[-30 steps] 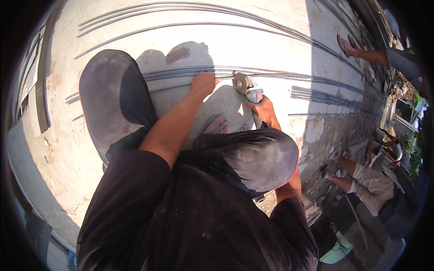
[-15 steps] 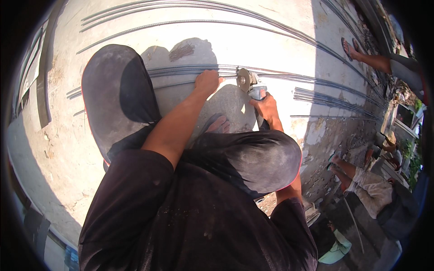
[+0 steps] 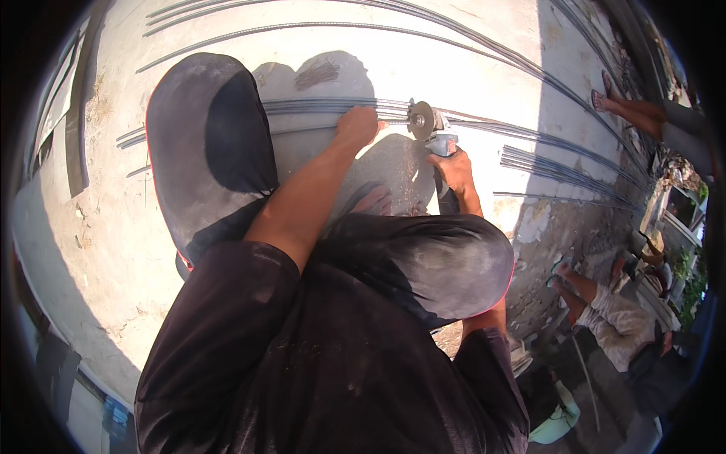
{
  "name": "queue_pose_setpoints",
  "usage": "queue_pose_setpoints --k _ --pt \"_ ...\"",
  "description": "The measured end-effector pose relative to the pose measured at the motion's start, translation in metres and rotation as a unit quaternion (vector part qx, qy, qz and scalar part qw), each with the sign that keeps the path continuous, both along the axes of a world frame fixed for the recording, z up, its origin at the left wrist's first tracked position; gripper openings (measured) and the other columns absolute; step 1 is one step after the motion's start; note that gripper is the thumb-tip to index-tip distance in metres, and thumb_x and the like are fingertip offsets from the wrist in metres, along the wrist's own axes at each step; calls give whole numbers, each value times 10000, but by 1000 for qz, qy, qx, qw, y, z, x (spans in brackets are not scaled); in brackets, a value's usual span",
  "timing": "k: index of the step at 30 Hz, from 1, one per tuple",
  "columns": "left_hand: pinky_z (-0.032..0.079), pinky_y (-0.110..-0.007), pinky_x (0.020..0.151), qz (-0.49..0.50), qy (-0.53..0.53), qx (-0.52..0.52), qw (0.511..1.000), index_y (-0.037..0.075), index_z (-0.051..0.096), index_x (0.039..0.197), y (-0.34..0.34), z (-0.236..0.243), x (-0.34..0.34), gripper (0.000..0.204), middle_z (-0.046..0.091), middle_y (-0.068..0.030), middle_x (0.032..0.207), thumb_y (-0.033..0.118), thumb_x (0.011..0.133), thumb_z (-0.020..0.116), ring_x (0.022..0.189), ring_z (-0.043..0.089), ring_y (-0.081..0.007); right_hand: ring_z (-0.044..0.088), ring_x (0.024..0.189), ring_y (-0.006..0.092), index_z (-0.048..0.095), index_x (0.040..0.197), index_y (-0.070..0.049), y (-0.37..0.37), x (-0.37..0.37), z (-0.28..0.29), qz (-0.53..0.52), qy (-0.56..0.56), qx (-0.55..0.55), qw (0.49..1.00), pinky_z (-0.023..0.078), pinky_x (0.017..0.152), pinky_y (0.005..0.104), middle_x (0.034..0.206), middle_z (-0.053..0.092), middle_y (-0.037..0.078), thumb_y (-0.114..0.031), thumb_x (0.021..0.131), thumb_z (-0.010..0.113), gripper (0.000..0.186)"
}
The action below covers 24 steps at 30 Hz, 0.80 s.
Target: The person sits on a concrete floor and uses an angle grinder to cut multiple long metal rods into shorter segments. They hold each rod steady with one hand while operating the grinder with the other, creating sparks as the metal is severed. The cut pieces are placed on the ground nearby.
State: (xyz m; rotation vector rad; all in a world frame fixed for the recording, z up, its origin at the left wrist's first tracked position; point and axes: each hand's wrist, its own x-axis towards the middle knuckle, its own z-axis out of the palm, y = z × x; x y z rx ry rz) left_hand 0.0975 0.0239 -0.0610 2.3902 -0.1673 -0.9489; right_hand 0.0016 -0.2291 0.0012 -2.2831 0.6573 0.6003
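My left hand (image 3: 358,125) is closed around a steel reinforcing bar at the near side of a bundle of rebars (image 3: 318,107) lying on the concrete. To its right, my right hand (image 3: 454,171) grips an angle grinder (image 3: 442,144) by its body. The grinder's round disc (image 3: 420,121) stands upright across the bars, a short way right of my left fingers. I cannot tell how deep the disc sits in the bar. Faint reddish specks show on the shaded ground below the disc. My foot (image 3: 372,200) rests beneath, partly blurred.
More long rebars (image 3: 318,24) lie farther off, and a shorter group (image 3: 560,168) lies to the right. A person in sandals (image 3: 635,113) stands at the far right. Another person (image 3: 605,310) is at the lower right. My knees (image 3: 208,136) flank my arms.
The whole view has shifted, so bars and hands sit slightly higher and farther right. Reddish specks now show below the disc. Both hands keep their holds. The far-right person's legs have moved slightly.
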Motion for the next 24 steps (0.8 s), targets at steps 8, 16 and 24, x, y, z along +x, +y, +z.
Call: queue_pose_setpoints --k 8,16,24 --pt "576 -524 835 4 5 10 1000 -23 777 961 0 1 -1 557 761 -244 967 523 997 672 986 739 -428 716 798 284 752 990 75 3 0 14 21 27 -28 999 555 788 399 865 761 189 -341 760 841 484" --pt "579 -528 818 -7 28 -5 1000 -32 774 950 0 1 2 564 754 -254 939 521 998 671 954 740 -429 711 815 285 771 967 56 -5 -4 6 21 45 -28 998 552 808 398 885 768 176 -310 756 839 428" --pt "577 -524 847 8 -27 -8 1000 -26 781 984 3 -14 -3 552 759 -254 989 517 988 685 987 737 -430 756 937 365 750 1039 100 2 18 10 22 68 -17 997 566 862 418 967 774 263 -342 783 807 514"
